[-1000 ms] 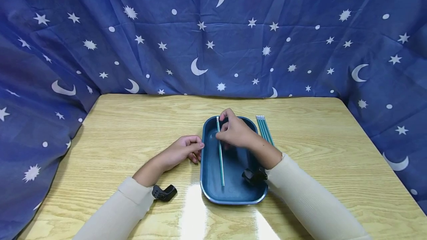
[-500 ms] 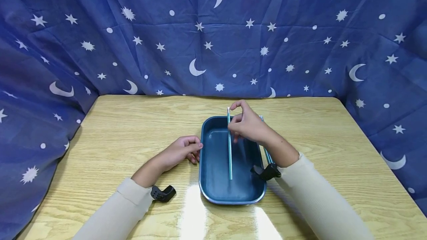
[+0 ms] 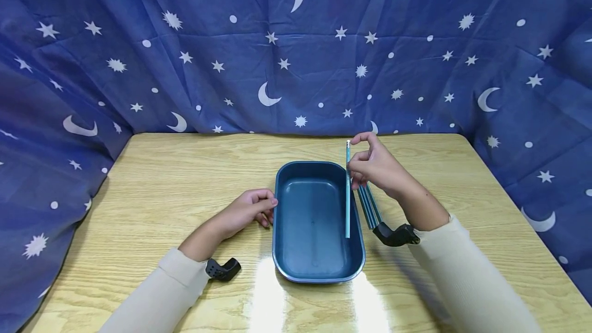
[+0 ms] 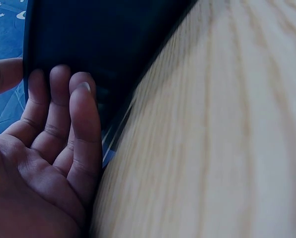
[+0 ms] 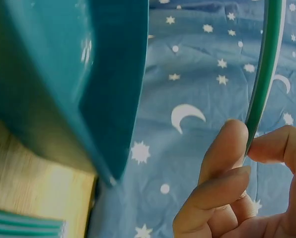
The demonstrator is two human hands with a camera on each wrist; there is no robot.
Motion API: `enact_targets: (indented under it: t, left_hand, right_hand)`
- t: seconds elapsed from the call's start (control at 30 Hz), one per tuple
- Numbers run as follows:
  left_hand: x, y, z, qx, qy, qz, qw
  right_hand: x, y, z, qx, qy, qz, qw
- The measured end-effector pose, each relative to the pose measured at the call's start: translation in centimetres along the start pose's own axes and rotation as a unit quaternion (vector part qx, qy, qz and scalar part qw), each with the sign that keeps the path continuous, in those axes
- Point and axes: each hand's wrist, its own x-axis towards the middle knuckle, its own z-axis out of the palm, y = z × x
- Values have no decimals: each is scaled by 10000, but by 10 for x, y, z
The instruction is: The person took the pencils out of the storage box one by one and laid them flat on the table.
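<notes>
My right hand point(image 3: 379, 168) pinches a green-and-white striped pencil point(image 3: 348, 204) between thumb and fingertips, above the right rim of a dark blue tray point(image 3: 314, 209). White-tipped at its far end, the pencil points toward me at its other end. In the right wrist view the pencil point(image 5: 267, 64) rises from the pinching fingers. At the tray's left side, my left hand point(image 3: 252, 207) holds the rim, its thumb at the edge and curled fingers against the outer wall. The left wrist view shows those fingertips at the tray wall point(image 4: 113, 39). Nothing lies inside the tray.
Several matching pencils point(image 3: 369, 207) lie side by side right of the tray, partly hidden by my right hand and the black wrist camera point(image 3: 395, 234). The wooden table point(image 3: 185, 168) ends at a blue curtain point(image 3: 208, 55) with moons and stars.
My right hand has lifted the pencil from inside the tray and carried it rightward to above the right rim. My left hand has stayed at the left rim.
</notes>
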Motion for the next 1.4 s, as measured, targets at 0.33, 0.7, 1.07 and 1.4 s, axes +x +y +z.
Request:
enact_targets:
  t: [0.33, 0.7, 1.07, 1.4]
  left_hand:
    - [-1, 1, -2, 29, 42, -7, 10000]
    - [-1, 1, -5, 39, 72, -15, 10000]
    - [-1, 1, -3, -8, 31, -25, 10000]
    - [1, -2, -1, 19, 38, -14, 10000]
  right_hand:
    - [-2, 18, -30, -171, -5, 134, 9998]
    - [6, 43, -50, -478, -252, 354, 9979]
    - [12, 67, -61, -778, -492, 486, 9946]
    - [21, 74, -67, -1239, -618, 610, 9885]
